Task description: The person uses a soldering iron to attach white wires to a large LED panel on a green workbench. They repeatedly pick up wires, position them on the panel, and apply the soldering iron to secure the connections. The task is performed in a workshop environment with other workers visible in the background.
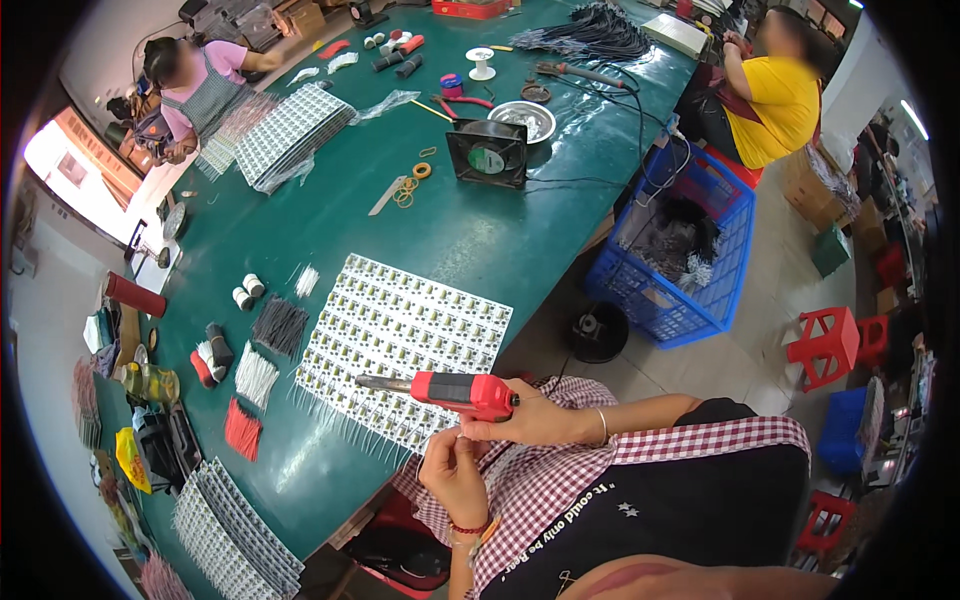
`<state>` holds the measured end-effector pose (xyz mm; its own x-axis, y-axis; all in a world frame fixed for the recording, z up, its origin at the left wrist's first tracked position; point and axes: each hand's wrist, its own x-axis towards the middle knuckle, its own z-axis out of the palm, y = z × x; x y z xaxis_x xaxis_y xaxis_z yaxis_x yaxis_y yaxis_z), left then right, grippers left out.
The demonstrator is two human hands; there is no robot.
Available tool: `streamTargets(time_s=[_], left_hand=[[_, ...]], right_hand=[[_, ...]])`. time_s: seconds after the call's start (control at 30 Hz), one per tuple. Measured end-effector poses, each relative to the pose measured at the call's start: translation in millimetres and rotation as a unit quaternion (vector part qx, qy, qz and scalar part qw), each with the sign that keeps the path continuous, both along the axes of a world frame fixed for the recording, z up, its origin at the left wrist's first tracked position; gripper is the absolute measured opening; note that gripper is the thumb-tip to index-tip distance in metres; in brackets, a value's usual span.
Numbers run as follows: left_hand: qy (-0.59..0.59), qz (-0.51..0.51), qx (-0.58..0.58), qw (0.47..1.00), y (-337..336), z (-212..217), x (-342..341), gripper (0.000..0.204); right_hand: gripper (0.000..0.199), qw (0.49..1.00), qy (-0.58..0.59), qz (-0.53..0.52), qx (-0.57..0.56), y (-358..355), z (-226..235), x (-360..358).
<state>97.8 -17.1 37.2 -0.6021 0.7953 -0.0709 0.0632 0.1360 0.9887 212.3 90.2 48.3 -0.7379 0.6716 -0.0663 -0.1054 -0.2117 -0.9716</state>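
Observation:
My right hand (pixel 540 413) is wrapped round the grip of a red and black soldering gun (pixel 462 394). Its long metal tip points left over a white panel of small circuit boards (pixel 400 325). Rows of tiny components cover the panel, and thin pale wires hang from its near left edge. Close below the gun, at the panel's near corner, my left hand (pixel 455 482) is closed in a pinch. What its fingertips hold is too small to name. Bundles of cut wire lie left of the panel: black (pixel 279 325), white (pixel 257 377) and red (pixel 242 430).
A black fan (pixel 487 155) and a metal bowl (pixel 530 119) stand farther back on the green table (pixel 420 235). More circuit-board panels (pixel 230 535) lie at the lower left. A blue crate (pixel 725 290) stands right of the table. Two other people sit around the table.

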Motion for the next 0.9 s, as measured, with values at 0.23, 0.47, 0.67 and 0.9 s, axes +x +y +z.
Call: streamTargets(time_s=[0.23, 0.47, 0.67, 0.9], left_hand=[[0.072, -0.015, 0.015, 0.997, -2.3, -9.0, -3.5, 0.009], [0.153, -0.044, -0.002, 0.987, -4.1, 10.5, -8.8, 0.008], [0.042, -0.017, -0.009, 0.999, -10.0, 8.5, -7.1, 0.011], [0.101, -0.022, -0.034, 0.994, -7.8, 1.5, -11.0, 0.013]], right_hand=[[0.031, 0.998, -0.031, 0.009, 0.054, 1.9, 6.0, 0.9], [0.034, 0.995, -0.016, 0.008, -0.102, -0.2, 3.6, 0.5], [0.033, 0.995, -0.021, 0.030, -0.094, -4.3, 1.1, -2.7], [0.045, 0.993, -0.060, -0.017, 0.100, -3.0, 2.1, -9.4]])
